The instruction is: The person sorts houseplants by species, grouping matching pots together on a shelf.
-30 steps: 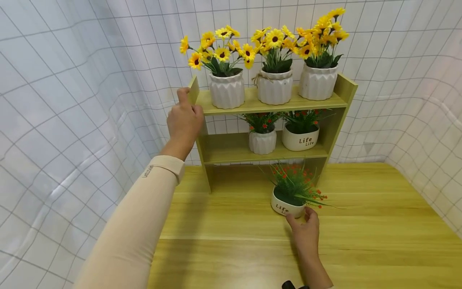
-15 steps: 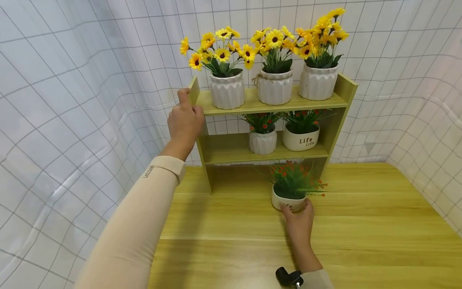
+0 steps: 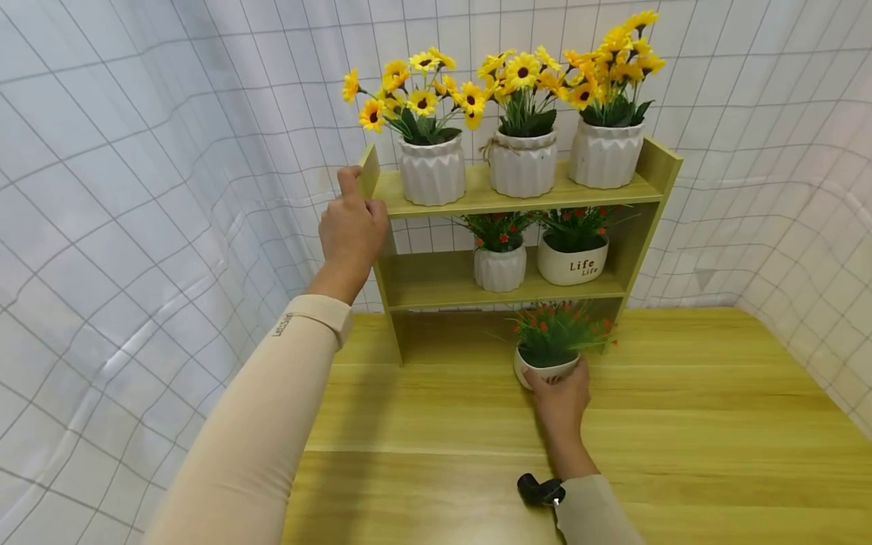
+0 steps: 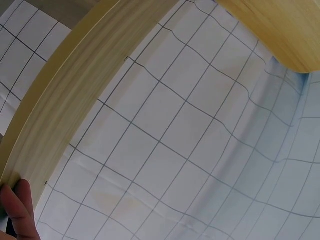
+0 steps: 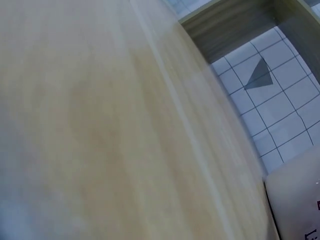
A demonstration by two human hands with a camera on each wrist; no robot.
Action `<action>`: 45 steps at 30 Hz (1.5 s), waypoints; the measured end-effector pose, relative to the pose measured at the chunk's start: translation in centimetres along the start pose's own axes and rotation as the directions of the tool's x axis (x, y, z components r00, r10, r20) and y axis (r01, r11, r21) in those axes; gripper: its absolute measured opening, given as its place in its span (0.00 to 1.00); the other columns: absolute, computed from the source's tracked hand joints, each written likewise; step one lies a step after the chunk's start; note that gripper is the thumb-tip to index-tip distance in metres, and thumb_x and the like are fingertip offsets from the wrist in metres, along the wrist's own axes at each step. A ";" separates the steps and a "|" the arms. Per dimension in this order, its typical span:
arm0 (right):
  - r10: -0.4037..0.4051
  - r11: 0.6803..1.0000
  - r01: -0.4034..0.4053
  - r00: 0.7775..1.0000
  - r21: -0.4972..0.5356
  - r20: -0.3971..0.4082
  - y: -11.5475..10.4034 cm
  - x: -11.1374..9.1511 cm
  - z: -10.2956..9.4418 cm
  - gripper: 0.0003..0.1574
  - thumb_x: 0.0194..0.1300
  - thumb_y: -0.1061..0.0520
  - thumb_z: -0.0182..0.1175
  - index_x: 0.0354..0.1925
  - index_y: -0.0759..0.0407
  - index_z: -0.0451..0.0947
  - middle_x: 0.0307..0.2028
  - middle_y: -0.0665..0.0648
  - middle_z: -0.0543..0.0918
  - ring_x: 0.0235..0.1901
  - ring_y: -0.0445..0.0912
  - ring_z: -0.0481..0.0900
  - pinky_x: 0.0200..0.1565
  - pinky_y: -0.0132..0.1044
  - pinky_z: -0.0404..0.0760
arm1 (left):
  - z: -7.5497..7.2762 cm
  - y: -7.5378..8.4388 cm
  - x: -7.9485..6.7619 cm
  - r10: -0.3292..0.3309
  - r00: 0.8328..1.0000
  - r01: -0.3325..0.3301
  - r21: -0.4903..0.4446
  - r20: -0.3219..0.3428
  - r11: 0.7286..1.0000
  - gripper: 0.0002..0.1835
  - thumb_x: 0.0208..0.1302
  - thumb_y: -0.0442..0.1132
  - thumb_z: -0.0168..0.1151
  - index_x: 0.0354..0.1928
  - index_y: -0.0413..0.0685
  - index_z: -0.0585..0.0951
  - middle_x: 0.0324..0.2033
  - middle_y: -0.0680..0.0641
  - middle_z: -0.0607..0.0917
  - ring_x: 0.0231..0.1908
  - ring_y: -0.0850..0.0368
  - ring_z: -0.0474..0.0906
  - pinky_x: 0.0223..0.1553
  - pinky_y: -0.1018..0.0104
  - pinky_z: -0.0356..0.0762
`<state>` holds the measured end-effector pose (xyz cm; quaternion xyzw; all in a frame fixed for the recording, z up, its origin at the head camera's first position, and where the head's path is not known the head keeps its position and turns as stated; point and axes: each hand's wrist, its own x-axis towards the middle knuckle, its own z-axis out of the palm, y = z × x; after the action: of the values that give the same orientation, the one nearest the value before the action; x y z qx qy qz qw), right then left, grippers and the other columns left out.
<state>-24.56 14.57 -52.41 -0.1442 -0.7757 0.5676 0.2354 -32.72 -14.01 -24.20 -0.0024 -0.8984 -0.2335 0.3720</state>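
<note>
My left hand [image 3: 350, 231] grips the upper left side panel of a wooden two-tier shelf [image 3: 436, 294]. In the left wrist view its fingertips [image 4: 22, 207] lie against that panel [image 4: 75, 82]. My right hand [image 3: 564, 397] holds a potted plant [image 3: 548, 342] by its white oval pot, thumb on the lettered front, fingers at the right side. Red-flowered grass fills the pot, which is in front of the shelf's open bottom space. Only the pot's edge [image 5: 297, 197] shows in the right wrist view; the right fingers are out of that view.
Three white fluted pots of yellow flowers [image 3: 522, 163] stand on the top tier. On the middle tier are a fluted pot of red flowers [image 3: 500, 269] and another oval "Life" pot [image 3: 574, 261]. The wooden table [image 3: 708, 424] meets grid-patterned curtains [image 3: 783, 189] behind.
My right hand has moved forward and slightly left, taking the potted plant toward the shelf's bottom space. My left hand stays on the side panel.
</note>
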 end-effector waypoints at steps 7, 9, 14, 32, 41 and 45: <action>0.021 1.000 -0.022 0.999 0.016 0.038 0.0 0.5 -0.1 0.70 0.52 0.50 0.77 0.76 0.66 0.43 0.69 0.71 0.60 0.68 0.65 0.59 0.66 0.59 0.59 | -0.2 0.1 -0.1 0.002 1.000 -0.002 -0.013 -0.008 1.000 0.23 0.70 0.41 0.47 0.65 0.50 0.62 0.33 0.32 0.83 0.27 0.37 0.80 0.28 0.46 0.77; 0.023 0.999 -0.025 0.998 0.032 0.055 -0.1 0.5 -0.3 0.70 0.52 0.50 0.77 0.77 0.66 0.43 0.70 0.71 0.59 0.69 0.63 0.58 0.66 0.58 0.59 | -0.3 0.1 -0.1 0.003 1.000 -0.003 -0.009 -0.011 1.000 0.23 0.70 0.41 0.48 0.65 0.50 0.62 0.33 0.32 0.83 0.28 0.36 0.80 0.28 0.46 0.77; 0.031 0.999 -0.033 0.998 0.030 0.062 -0.2 -0.1 -0.9 0.69 0.51 0.49 0.78 0.76 0.67 0.46 0.69 0.70 0.60 0.69 0.62 0.59 0.66 0.57 0.60 | -0.4 0.0 -0.1 0.006 1.000 -0.006 -0.009 -0.014 1.000 0.22 0.70 0.41 0.47 0.65 0.51 0.62 0.31 0.32 0.83 0.27 0.36 0.80 0.28 0.46 0.76; -0.056 0.995 0.049 0.995 0.090 0.082 -3.2 -2.3 -3.4 0.68 0.48 0.40 0.78 0.75 0.61 0.52 0.67 0.64 0.65 0.59 0.62 0.73 0.53 0.56 0.77 | -0.5 0.0 0.1 -0.002 1.000 0.002 -0.007 -0.003 1.000 0.23 0.70 0.41 0.48 0.65 0.50 0.62 0.37 0.30 0.84 0.31 0.34 0.82 0.31 0.45 0.78; -0.110 0.987 0.098 0.990 0.128 0.092 -5.8 -2.9 -4.5 0.66 0.50 0.44 0.78 0.76 0.57 0.53 0.69 0.62 0.63 0.63 0.62 0.68 0.56 0.57 0.75 | -0.3 -0.2 -0.1 -0.004 1.000 0.004 -0.007 0.005 1.000 0.23 0.70 0.41 0.47 0.65 0.51 0.62 0.36 0.29 0.84 0.30 0.34 0.81 0.30 0.44 0.78; -0.193 0.969 0.176 0.978 0.173 0.085 -7.4 -3.0 -4.5 0.62 0.49 0.49 0.80 0.74 0.56 0.56 0.67 0.58 0.65 0.66 0.54 0.65 0.61 0.54 0.70 | -0.2 -0.1 -0.1 -0.002 1.000 0.002 -0.011 0.000 1.000 0.23 0.70 0.41 0.47 0.65 0.51 0.62 0.36 0.29 0.84 0.29 0.34 0.81 0.30 0.45 0.78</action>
<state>-19.34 14.40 -44.88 -0.0225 -0.7470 0.6120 0.2587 -32.54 -14.21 -24.15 -0.0036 -0.8971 -0.2387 0.3719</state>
